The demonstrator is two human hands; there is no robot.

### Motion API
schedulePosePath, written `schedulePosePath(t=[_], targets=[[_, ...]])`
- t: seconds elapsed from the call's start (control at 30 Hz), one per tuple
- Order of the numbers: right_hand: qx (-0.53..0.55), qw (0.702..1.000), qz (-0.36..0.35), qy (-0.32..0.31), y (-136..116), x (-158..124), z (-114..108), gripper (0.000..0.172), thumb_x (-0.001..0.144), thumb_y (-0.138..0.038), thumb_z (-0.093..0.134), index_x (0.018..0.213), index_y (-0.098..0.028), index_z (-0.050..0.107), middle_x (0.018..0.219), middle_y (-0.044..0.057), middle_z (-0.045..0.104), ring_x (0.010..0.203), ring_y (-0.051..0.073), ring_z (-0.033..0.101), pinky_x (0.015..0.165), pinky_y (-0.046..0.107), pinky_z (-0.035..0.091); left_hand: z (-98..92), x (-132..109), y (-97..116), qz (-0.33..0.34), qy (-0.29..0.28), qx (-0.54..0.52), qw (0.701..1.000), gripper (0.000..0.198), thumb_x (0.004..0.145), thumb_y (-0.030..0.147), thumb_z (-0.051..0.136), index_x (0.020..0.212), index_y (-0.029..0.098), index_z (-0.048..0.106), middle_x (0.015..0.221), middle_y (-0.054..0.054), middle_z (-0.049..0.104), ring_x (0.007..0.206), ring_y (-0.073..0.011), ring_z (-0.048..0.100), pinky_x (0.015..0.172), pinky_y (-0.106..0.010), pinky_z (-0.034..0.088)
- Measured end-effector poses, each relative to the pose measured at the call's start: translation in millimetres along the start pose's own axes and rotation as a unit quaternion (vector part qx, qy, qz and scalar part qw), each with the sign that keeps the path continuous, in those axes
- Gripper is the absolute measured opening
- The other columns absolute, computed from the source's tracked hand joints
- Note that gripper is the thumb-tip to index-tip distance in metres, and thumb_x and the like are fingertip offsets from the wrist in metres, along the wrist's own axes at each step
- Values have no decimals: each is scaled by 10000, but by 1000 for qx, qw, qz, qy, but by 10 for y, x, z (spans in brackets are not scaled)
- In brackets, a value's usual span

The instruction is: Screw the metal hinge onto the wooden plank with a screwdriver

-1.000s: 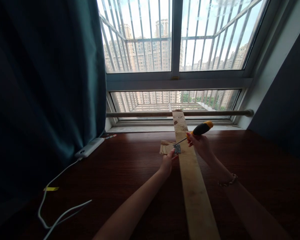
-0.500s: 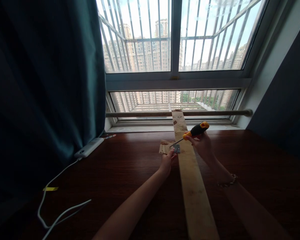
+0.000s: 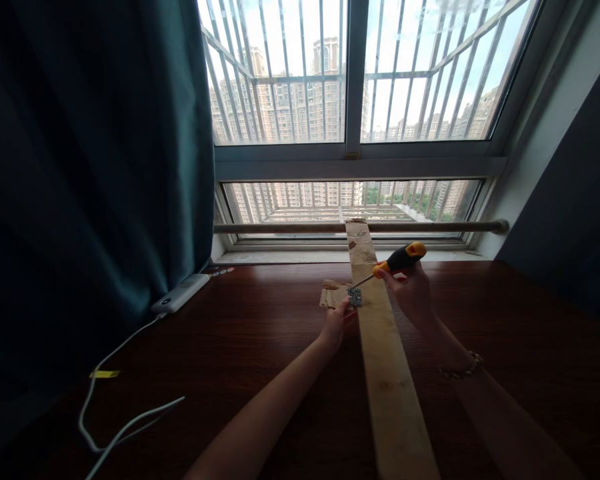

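Hinge (image 3: pixel 357 297), metal, lies flat across the left edge of a long wooden plank (image 3: pixel 393 387) and a small board (image 3: pixel 332 294), near the middle of the dark counter (image 3: pixel 260 320). In my remote view, the right hand (image 3: pixel 413 297) has its fingers wrapped around the black-and-yellow screwdriver (image 3: pixel 401 259), which slants down to the left with its tip at the hinge's far left corner; I cannot tell whether it sits in a screw. The left hand (image 3: pixel 333 328) has its fingers narrow, pinching the small board's near right corner, thumb beside the hinge. The plank runs from near to far, its far end overlapping a horizontal rail (image 3: pixel 430 227). Far left, a white power strip (image 3: pixel 183 294) lies beside the curtain (image 3: pixel 130 133).
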State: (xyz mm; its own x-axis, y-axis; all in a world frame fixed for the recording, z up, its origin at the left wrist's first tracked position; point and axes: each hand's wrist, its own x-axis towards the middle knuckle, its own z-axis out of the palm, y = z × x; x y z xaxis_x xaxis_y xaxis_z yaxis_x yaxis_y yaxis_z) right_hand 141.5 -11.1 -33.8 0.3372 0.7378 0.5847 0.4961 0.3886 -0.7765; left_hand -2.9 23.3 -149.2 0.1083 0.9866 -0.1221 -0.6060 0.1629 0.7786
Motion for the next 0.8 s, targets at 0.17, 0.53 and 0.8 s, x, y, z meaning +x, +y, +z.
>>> schedulePosePath(t=[0.17,0.53,0.8], targets=[[-8,1000,-8,-14,-36,-11,-9,362,695,-446,632,917,-168,568,872,85,672,738,236,621,599,334,486,-9,3,-3,3,3,3,1000,319,661,261,687,958,169,614,955,-96,658,855,-206,625,738,-329,498],[86,994,8,-69,-71,-30,-19,457,680,-334,670,1064,-187,470,950,83,652,782,232,633,613,319,516,-4,-2,-12,12,8,-2,1000,311,664,259,688,944,160,596,947,-97,661,871,-201,621,776,-332,492],[76,995,-13,-60,-107,-33,-28,539,658,-361,701,1113,-186,469,867,60,673,759,235,640,607,320,513,9,-23,3,8,6,-1,1000,324,661,273,687,949,149,606,954,-96,659,850,-188,626,761,-321,498]])
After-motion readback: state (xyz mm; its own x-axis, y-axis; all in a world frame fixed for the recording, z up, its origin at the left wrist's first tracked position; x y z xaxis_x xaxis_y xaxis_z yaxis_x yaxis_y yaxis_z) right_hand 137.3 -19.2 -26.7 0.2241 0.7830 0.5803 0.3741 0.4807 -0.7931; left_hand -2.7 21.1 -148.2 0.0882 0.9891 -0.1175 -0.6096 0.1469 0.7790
